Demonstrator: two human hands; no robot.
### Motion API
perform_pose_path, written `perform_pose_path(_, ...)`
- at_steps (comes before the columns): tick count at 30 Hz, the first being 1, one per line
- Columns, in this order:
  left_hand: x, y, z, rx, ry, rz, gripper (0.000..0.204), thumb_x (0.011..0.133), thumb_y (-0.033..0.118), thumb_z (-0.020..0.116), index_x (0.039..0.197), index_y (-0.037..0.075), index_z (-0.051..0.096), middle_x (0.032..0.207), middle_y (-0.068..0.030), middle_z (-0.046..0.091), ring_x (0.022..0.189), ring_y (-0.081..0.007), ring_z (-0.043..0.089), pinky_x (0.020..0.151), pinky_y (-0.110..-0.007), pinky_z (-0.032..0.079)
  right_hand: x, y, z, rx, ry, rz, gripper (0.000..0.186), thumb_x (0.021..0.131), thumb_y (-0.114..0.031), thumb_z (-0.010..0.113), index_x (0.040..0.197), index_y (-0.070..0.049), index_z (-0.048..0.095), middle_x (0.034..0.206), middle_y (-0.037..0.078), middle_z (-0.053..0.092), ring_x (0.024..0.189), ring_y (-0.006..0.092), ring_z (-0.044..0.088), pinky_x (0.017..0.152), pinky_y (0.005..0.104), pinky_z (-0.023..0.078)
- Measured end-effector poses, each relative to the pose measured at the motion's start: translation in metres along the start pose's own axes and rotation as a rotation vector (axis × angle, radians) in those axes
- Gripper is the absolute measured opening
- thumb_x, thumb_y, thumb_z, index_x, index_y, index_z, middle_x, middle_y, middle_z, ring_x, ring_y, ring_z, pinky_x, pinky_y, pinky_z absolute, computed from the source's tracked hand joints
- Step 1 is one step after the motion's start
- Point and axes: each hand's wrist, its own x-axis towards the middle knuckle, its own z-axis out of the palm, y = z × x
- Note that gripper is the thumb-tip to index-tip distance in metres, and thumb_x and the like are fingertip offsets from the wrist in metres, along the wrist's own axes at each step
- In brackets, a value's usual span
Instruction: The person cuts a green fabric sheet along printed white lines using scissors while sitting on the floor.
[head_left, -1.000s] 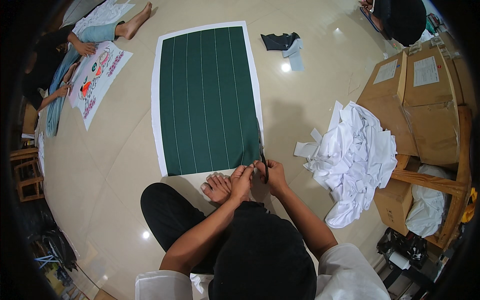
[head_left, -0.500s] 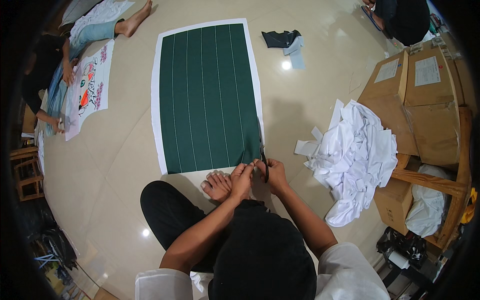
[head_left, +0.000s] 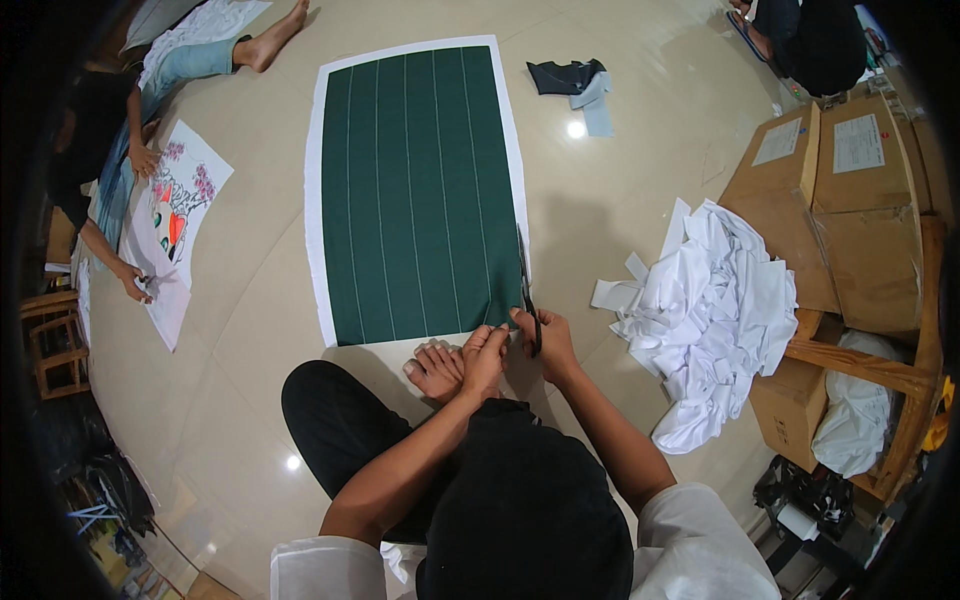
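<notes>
A dark green cloth (head_left: 415, 200) with thin white lengthwise stripes and a white border lies spread on the floor before me. My left hand (head_left: 486, 352) pinches its near right corner, lifting the green fabric into a small fold. Black-handled scissors (head_left: 535, 330) are in my right hand (head_left: 548, 345), fingers closed round the handles. The blades point away from me along the cloth's right edge, between the green and the white border. My bare foot (head_left: 436, 371) rests just left of my left hand, by the cloth's near edge.
A heap of white fabric (head_left: 700, 320) lies to the right, beside cardboard boxes (head_left: 860, 200) and a wooden rack (head_left: 850, 362). Dark and grey scraps (head_left: 580, 85) lie beyond. At left, another person's hand (head_left: 137, 284) holds scissors at a printed white cloth (head_left: 190, 190).
My hands and the green cloth stay almost in place; my scissors have shifted very slightly. The other person's printed cloth has turned, and that person's lower hand has moved nearer me.
</notes>
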Motion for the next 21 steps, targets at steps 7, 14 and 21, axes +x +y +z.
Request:
perform_pose_path(7, -0.0010, -0.0007, -0.0003, -0.035, -0.008, -0.002, 0.021, 0.099, 0.023, 0.068, 0.081, 0.012, 0.065, 0.065, 0.0056, 0.052, 0.052, -0.0038, 0.043, 0.046, -0.022, 0.031, 0.0083, -0.0020, 0.0027, 0.004, 0.014, -0.008, 0.039, 0.082, -0.035, 0.085, 0.072, -0.010, 0.057, 0.058, -0.001, 0.053, 0.044, 0.0094, 0.048, 0.043, 0.0252, 0.035)
perform_pose_path(14, -0.0037, 0.0006, 0.0008, -0.013, 0.004, 0.007, 0.022, 0.099, 0.023, 0.068, 0.081, 0.012, 0.064, 0.064, 0.0057, 0.051, 0.052, -0.0039, 0.043, 0.046, -0.022, 0.030, 0.0075, -0.0012, 0.0018, -0.007, 0.009, -0.011, 0.038, 0.082, -0.033, 0.086, 0.073, -0.010, 0.057, 0.059, -0.001, 0.053, 0.045, 0.0088, 0.048, 0.043, 0.0250, 0.034)
perform_pose_path(21, -0.0029, -0.0004, -0.0003, -0.018, -0.012, 0.007, 0.024, 0.099, 0.024, 0.068, 0.078, 0.012, 0.061, 0.063, 0.0062, 0.050, 0.051, -0.0037, 0.042, 0.046, -0.022, 0.030, 0.0067, 0.0021, 0.0000, -0.006, 0.010, -0.027, 0.037, 0.083, -0.031, 0.085, 0.074, -0.009, 0.057, 0.059, -0.001, 0.053, 0.046, 0.0091, 0.048, 0.043, 0.0253, 0.034)
